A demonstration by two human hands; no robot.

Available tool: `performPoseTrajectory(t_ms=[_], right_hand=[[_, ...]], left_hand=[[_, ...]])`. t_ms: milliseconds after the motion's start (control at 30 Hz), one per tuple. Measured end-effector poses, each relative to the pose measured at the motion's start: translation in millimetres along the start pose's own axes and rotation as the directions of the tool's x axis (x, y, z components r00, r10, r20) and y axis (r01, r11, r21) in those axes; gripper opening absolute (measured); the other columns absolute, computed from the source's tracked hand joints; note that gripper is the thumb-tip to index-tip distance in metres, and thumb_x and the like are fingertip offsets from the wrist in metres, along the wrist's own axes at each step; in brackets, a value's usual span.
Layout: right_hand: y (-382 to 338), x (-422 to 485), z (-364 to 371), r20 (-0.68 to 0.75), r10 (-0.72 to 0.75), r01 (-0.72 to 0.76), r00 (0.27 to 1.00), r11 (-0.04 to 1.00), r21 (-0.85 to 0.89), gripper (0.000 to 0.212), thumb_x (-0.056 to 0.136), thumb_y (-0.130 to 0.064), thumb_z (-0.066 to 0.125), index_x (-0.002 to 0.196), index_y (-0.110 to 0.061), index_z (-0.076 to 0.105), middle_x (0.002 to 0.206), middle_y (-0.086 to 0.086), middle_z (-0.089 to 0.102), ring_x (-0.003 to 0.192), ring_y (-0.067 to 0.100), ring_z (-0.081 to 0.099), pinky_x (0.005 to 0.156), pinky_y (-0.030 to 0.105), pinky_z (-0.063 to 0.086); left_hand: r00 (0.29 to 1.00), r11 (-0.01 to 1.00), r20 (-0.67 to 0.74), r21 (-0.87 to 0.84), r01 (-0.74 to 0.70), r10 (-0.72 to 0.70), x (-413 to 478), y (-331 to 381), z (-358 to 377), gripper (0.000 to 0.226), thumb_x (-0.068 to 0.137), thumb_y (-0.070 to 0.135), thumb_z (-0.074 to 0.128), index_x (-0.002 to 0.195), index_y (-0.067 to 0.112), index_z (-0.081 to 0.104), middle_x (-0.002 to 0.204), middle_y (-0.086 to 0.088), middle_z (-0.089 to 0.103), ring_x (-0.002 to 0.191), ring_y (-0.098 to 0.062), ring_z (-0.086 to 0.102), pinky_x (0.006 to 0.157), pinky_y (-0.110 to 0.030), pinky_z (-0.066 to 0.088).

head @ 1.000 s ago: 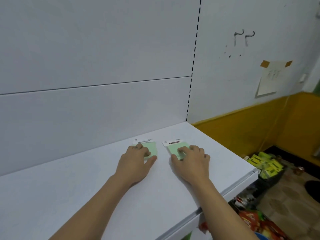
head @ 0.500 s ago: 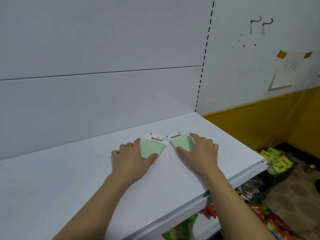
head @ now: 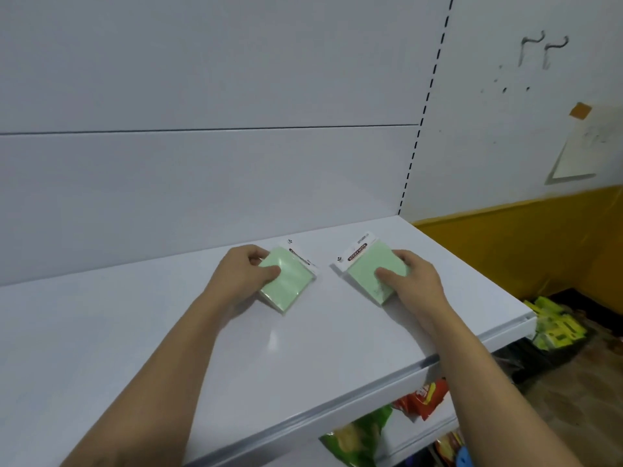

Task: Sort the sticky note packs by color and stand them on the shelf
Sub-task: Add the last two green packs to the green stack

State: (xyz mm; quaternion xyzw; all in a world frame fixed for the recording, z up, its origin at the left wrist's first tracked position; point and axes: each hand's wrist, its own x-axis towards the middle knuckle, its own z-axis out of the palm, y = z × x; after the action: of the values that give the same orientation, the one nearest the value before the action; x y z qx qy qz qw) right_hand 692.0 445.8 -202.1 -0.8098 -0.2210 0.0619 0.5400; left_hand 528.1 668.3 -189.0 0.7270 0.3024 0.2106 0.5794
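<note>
Two pale green sticky note packs with white header cards are on the white shelf [head: 141, 332]. My left hand [head: 241, 276] grips the left green pack [head: 290, 281] by its left edge, thumb on top, and the pack is tilted with one side raised off the shelf. My right hand [head: 413, 281] grips the right green pack [head: 369, 274] from its right side, thumb pressed on its face. The two packs are apart, with a gap of bare shelf between their header cards.
A white back panel [head: 202, 183] rises behind the shelf, with a slotted upright [head: 421, 112] at its right end. Snack bags [head: 424, 396] lie on the lower shelf. Yellow-green packs [head: 556, 325] lie on the floor to the right, below a yellow wall band.
Both packs lay flat and close together under my hands. Now each hand has taken hold of its pack, turned it, and the packs have moved apart, the left one lifted on edge.
</note>
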Motion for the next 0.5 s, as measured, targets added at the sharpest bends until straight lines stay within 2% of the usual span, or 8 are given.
performPoseTrajectory(t_ms=[33, 100, 167, 233, 333, 433, 500], right_hand=[[-5.4, 0.2, -0.6, 0.037, 0.026, -0.027, 0.999, 0.999, 0.038, 0.02, 0.08, -0.013, 0.072, 0.097, -0.02, 0.066, 0.097, 0.0, 0.072, 0.086, 0.018, 0.069, 0.072, 0.034, 0.057], [-18.8, -0.4, -0.2, 0.131, 0.037, -0.046, 0.991, 0.997, 0.067, 0.02, 0.075, -0.004, 0.073, 0.09, -0.014, 0.066, 0.09, 0.005, 0.071, 0.074, 0.02, 0.069, 0.066, 0.034, 0.055], [-34.1, -0.5, 4.1, 0.149, 0.002, -0.016, 0.989, 0.996, 0.091, 0.02, 0.071, 0.001, 0.073, 0.082, -0.012, 0.063, 0.083, 0.009, 0.069, 0.068, 0.024, 0.064, 0.064, 0.034, 0.049], [-49.5, 0.1, 14.5, 0.153, -0.034, 0.015, 0.988, 0.992, 0.126, 0.02, 0.068, 0.001, 0.074, 0.075, -0.012, 0.06, 0.081, 0.014, 0.067, 0.069, 0.027, 0.062, 0.067, 0.038, 0.048], [-72.4, 0.7, 40.6, 0.183, -0.097, 0.081, 0.978, 0.992, 0.092, 0.022, 0.068, -0.004, 0.077, 0.071, -0.015, 0.058, 0.082, 0.011, 0.068, 0.073, 0.025, 0.061, 0.07, 0.038, 0.049], [-98.1, -1.2, 73.5, 0.226, -0.165, 0.155, 0.96, 0.986, 0.064, 0.021, 0.068, -0.006, 0.078, 0.072, -0.016, 0.06, 0.082, 0.009, 0.068, 0.073, 0.024, 0.061, 0.068, 0.036, 0.05], [-115.3, -6.0, 96.2, 0.25, -0.201, 0.191, 0.947, 0.979, 0.064, 0.019, 0.068, -0.006, 0.08, 0.073, -0.013, 0.063, 0.082, 0.009, 0.069, 0.072, 0.023, 0.062, 0.068, 0.035, 0.052]], left_hand=[[1.0, 1.0, 0.006, 0.024, -0.008, 0.008, -1.1, 4.4, -2.4, 0.014, 0.073, 0.002, 0.071, 0.086, 0.008, 0.067, 0.074, -0.007, 0.063, 0.064, -0.019, 0.065, 0.067, -0.033, 0.055], [0.999, 0.993, -0.015, 0.113, -0.036, 0.038, -5.5, 15.5, -9.9, 0.014, 0.07, 0.002, 0.069, 0.08, 0.011, 0.068, 0.067, -0.002, 0.063, 0.055, -0.011, 0.06, 0.056, -0.021, 0.048], [0.997, 0.988, -0.029, 0.138, -0.065, 0.069, -8.7, 25.2, -24.0, 0.019, 0.06, 0.01, 0.067, 0.079, 0.012, 0.068, 0.059, 0.004, 0.062, 0.051, -0.009, 0.056, 0.051, -0.017, 0.043], [0.994, 0.988, -0.064, 0.134, -0.075, 0.084, -10.7, 29.2, -43.6, 0.019, 0.06, 0.008, 0.069, 0.079, 0.008, 0.066, 0.049, 0.01, 0.058, 0.044, -0.005, 0.052, 0.046, -0.015, 0.04], [0.98, 0.976, -0.151, 0.193, -0.098, 0.128, -18.1, 32.1, -78.9, 0.016, 0.068, -0.002, 0.074, 0.078, 0.007, 0.065, 0.05, 0.008, 0.055, 0.051, -0.01, 0.051, 0.057, -0.022, 0.04], [0.955, 0.975, -0.258, 0.2, -0.096, 0.147, -30.6, 31.2, -120.0, 0.017, 0.066, 0.002, 0.081, 0.077, 0.007, 0.069, 0.063, -0.001, 0.064, 0.062, -0.019, 0.06, 0.069, -0.036, 0.053], [0.929, 0.974, -0.335, 0.205, -0.094, 0.16, -42.1, 28.0, -147.7, 0.018, 0.064, 0.003, 0.084, 0.074, 0.01, 0.071, 0.061, 0.001, 0.067, 0.062, -0.017, 0.063, 0.072, -0.036, 0.055]])
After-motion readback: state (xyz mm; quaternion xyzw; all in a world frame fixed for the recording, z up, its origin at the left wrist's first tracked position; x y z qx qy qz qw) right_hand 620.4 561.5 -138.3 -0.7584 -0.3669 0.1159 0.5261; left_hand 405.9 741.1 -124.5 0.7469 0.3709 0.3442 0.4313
